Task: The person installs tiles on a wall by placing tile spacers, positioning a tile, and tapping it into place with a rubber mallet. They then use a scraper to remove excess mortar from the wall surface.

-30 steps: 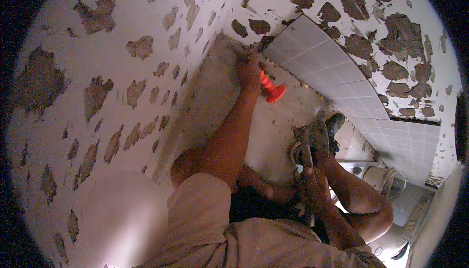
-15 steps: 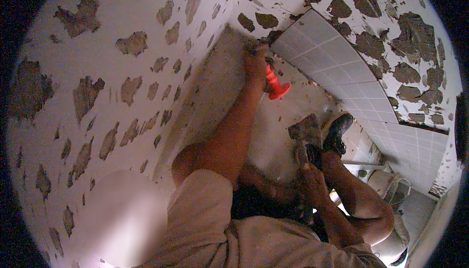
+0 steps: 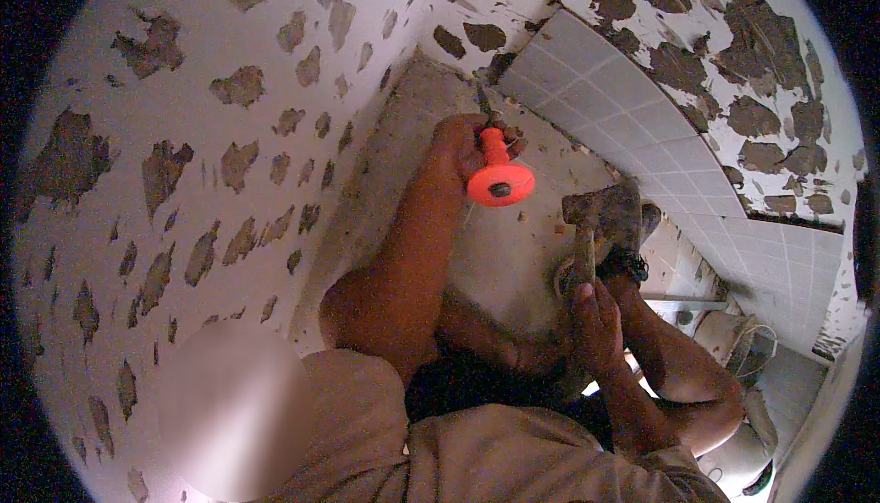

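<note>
My left hand (image 3: 467, 141) is closed round a chisel (image 3: 500, 182) with a bright orange grip and a round guard. The dark blade points away from me, its tip close to the lower edge of the tiles in the far corner. Lower and to the right, my right hand (image 3: 596, 324) grips the wooden handle of a hammer (image 3: 587, 245). Its worn, dusty head is raised above the floor, in front of my shoe, apart from the chisel.
Pale tiles (image 3: 632, 127) cover the lower right wall, under a chipped plaster wall (image 3: 765, 36). The left wall (image 3: 202, 72) is pitted too. Small debris lies on the floor (image 3: 490, 265). A bucket with a handle (image 3: 752, 347) stands at the right, behind my bent leg.
My left hand has drawn back from the corner and turned the chisel, so its guard now faces me. The hammer has risen and shifted slightly right in my right hand.
</note>
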A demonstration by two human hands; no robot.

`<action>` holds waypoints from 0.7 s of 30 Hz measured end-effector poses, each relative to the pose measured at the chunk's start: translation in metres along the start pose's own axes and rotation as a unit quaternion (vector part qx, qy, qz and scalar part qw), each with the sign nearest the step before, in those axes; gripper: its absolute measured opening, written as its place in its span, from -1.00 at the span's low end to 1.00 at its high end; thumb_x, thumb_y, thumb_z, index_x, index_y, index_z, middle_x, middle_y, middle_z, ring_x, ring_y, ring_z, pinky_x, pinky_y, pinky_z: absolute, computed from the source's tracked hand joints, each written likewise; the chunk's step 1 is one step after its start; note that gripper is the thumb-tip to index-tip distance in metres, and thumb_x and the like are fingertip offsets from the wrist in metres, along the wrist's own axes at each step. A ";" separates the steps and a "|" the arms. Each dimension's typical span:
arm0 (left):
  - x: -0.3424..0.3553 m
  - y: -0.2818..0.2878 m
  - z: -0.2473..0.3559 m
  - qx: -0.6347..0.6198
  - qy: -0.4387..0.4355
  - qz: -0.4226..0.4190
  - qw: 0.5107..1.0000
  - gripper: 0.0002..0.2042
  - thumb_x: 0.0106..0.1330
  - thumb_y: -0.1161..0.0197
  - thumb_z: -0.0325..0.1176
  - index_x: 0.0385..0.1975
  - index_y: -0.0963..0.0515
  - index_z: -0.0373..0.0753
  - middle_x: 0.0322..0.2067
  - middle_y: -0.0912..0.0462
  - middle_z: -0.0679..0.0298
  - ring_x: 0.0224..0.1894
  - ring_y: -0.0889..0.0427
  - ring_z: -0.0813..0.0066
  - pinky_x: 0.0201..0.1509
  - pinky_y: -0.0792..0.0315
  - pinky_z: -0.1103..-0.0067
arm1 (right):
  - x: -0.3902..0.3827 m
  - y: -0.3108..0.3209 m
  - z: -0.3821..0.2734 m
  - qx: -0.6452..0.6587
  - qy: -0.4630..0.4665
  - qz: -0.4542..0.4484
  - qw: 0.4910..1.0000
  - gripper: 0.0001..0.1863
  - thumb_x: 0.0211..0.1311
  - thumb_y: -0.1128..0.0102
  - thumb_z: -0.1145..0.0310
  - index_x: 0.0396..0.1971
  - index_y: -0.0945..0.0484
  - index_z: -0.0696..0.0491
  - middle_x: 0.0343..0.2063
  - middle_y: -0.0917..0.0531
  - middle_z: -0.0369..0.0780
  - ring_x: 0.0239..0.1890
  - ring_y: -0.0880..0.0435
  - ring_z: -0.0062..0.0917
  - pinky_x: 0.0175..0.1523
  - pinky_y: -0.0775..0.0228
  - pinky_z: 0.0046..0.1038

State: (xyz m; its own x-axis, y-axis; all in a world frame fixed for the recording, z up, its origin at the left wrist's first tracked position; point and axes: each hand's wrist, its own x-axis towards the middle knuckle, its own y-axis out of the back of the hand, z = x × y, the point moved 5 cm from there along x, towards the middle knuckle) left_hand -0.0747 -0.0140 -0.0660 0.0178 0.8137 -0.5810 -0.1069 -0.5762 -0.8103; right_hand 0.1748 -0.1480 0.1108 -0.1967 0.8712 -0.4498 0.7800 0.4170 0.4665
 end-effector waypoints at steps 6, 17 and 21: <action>-0.036 -0.028 0.026 0.282 -0.034 -0.030 0.958 -0.77 0.35 0.03 -0.25 -0.29 -0.48 -0.28 -0.44 -0.57 0.19 -0.47 -0.56 0.34 -0.43 -0.48 0.38 | -0.001 0.004 0.002 0.044 -0.057 -0.051 0.996 -0.54 0.40 0.09 -0.03 -0.16 -0.49 0.11 -0.50 -0.53 -0.34 -0.45 -0.44 -0.64 -0.40 -0.29 -0.53; -0.046 -0.037 0.043 0.308 -0.048 -0.031 0.950 -0.80 0.36 0.00 -0.29 -0.32 -0.52 -0.26 -0.54 -0.55 0.21 -0.58 -0.51 0.36 -0.50 -0.46 0.45 | -0.004 -0.011 0.007 -0.159 0.020 -0.088 0.983 -0.43 0.35 0.03 -0.07 0.01 -0.37 0.19 -0.64 -0.51 -0.31 -0.60 -0.44 -0.57 -0.49 -0.32 -0.40; -0.031 -0.034 0.035 0.317 -0.070 -0.059 0.944 -0.83 0.36 -0.05 -0.31 -0.32 -0.52 -0.26 -0.56 -0.53 0.20 -0.58 -0.50 0.36 -0.51 -0.45 0.45 | -0.006 -0.015 -0.021 -0.150 0.066 -0.156 0.974 -0.41 0.35 0.04 -0.06 0.04 -0.35 0.20 -0.61 -0.53 -0.23 -0.57 -0.48 -0.50 -0.47 -0.33 -0.35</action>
State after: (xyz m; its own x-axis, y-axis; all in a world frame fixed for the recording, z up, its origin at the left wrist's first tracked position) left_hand -0.1067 -0.0167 -0.0180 -0.0604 0.8968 -0.4383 -0.6863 -0.3562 -0.6341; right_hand 0.1517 -0.1540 0.1225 -0.4864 0.7070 -0.5133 0.4647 0.7069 0.5333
